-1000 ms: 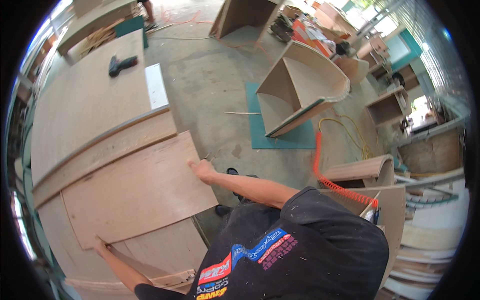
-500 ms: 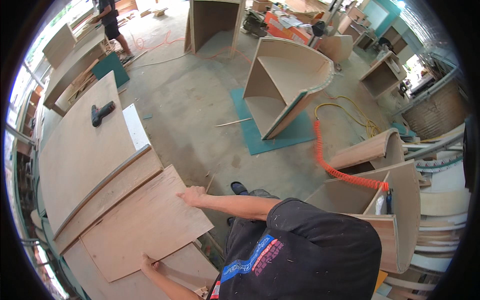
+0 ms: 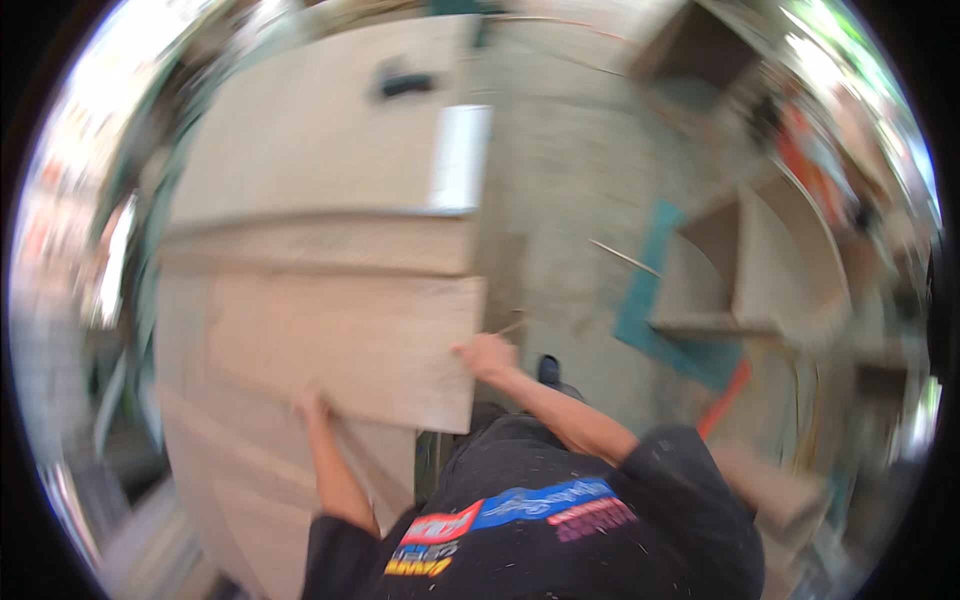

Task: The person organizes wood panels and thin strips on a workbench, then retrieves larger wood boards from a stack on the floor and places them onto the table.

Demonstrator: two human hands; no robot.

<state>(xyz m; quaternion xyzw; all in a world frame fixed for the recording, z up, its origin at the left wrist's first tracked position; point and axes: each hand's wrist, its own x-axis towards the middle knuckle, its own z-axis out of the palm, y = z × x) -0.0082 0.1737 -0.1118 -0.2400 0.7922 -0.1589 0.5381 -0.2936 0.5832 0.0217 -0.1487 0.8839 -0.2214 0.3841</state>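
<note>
A rectangular plywood panel (image 3: 350, 340) lies on the work surface (image 3: 370, 470), which is covered with larger wooden sheets. My left hand (image 3: 313, 404) grips the panel's near edge, its fingers partly smeared by motion. At the panel's right edge, my right hand (image 3: 487, 356) is closed on the wood near the middle of that side. Just beyond the panel runs a long wooden strip (image 3: 330, 243). Past it lies a wide, pale board (image 3: 310, 140) with a dark cordless drill (image 3: 405, 84) on top.
On the floor to the right, a curved wooden cabinet frame (image 3: 750, 260) rests on a teal sheet (image 3: 635, 310). A thin stick (image 3: 625, 258) lies beside it. Another open wooden box (image 3: 700, 50) stands farther back. A white strip (image 3: 460, 160) lies along the pale board's right side.
My view has swung to the left, so the panel and boards appear nearer the middle and turned straighter. Both hands stay at the panel's edges.
</note>
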